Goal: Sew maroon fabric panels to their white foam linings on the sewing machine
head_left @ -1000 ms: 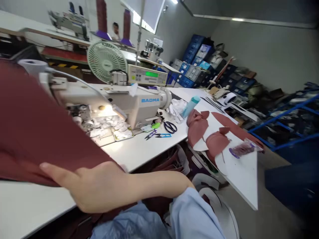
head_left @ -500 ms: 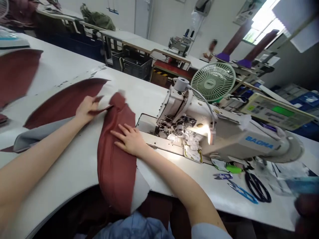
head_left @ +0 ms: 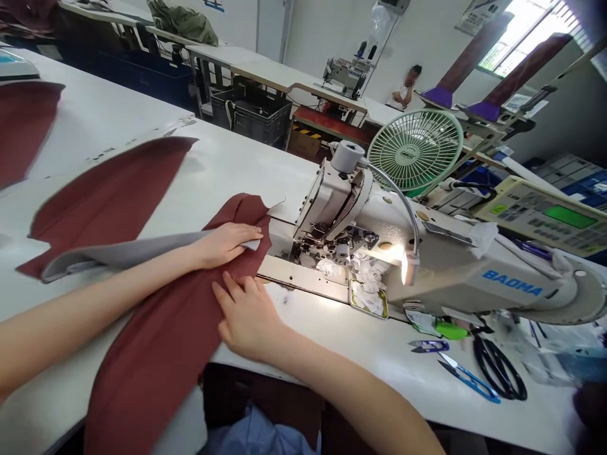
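Note:
A dark red fabric piece [head_left: 156, 354] lies across the white table [head_left: 227, 164] in front of the white sewing machine [head_left: 427, 265]. My left hand [head_left: 225, 243] rests on the fabric's top corner and pinches its edge close to the machine's needle area. My right hand [head_left: 246, 313] lies flat on the same piece with fingers stretched, just left of the machine bed. A second dark red piece with grey backing [head_left: 109, 202] lies behind my left arm.
A green fan [head_left: 415, 150] and a control box [head_left: 545, 218] stand behind the machine. Thread snips [head_left: 467, 373] and black scissors [head_left: 500, 373] lie at the right. Another person sits at a far table [head_left: 408, 85]. More red fabric [head_left: 21, 126] lies far left.
My head turned left from the side table to the machine. The red fabric has been drawn up to the needle area, with both hands now close together on it.

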### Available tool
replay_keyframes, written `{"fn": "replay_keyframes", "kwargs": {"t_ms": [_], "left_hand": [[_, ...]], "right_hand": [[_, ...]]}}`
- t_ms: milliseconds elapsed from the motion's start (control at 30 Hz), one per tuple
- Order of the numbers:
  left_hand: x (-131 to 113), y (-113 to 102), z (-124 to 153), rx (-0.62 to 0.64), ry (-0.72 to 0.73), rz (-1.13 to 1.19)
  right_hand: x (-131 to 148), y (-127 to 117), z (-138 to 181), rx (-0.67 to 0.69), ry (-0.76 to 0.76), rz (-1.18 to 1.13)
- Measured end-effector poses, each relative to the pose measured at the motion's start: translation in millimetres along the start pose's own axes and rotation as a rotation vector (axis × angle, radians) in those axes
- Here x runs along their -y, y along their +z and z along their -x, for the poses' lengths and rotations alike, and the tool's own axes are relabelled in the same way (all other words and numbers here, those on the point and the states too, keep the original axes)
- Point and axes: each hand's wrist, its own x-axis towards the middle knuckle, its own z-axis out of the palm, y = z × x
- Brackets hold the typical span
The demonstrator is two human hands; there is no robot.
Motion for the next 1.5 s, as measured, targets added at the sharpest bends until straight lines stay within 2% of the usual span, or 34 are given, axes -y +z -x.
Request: {"fn": "replay_keyframes", "kwargs": {"t_ms": [67,133,200,267,400,533,700,833,1033,1133,1267,1400,1500], "left_hand": [[-12.0,3.0,18.3,-0.006,0.05,0.112],[-22.9,1.7,30.4,0.02,0.076,0.156],[-30.3,0.1,30.9,0.04,0.053,0.131],[-34.4,-0.1,19.8,0.053,0.015,0.042],[-42.3,2.8,-16.5,0.081,0.042,-0.147],[-54.0,12.1,-35.2,0.054,0.141,-0.183],[-55.7,21.0,-36.5,-0.014,0.14,-0.184],[-49.9,18.0,-34.6,0.038,0.123,-0.145],[-43.2,15.0,-22.4,0.132,0.098,-0.022],[-46.4,16.5,-18.6,0.122,0.165,-0.016],[-52.5,17.7,-16.5,0.082,0.233,-0.119],[-49.2,14.3,-17.9,0.08,0.197,-0.164],[-45.4,12.5,-19.6,0.114,0.112,-0.14]], "right_hand": [[-23.3,-5.2,17.0,0.032,-0.018,-0.041],[-51.1,-6.4,21.3,-0.004,0.036,-0.019],[-72.4,-3.7,16.8,-0.07,0.08,0.021],[-81.2,0.3,10.1,-0.098,0.084,0.054],[-72.8,4.0,11.6,-0.035,0.088,0.177],[-66.1,2.6,34.8,-0.032,0.074,0.237],[-66.4,11.9,56.2,-0.115,0.041,0.237],[-63.4,21.5,63.4,-0.168,-0.015,0.25],[-64.4,20.3,71.9,-0.169,-0.09,0.218],[-66.3,18.3,71.9,-0.203,-0.087,0.154],[-66.8,16.5,69.4,-0.221,-0.048,0.096],[-66.7,18.8,69.6,-0.217,-0.071,0.129],[-66.4,21.0,71.0,-0.192,-0.076,0.148]]}}
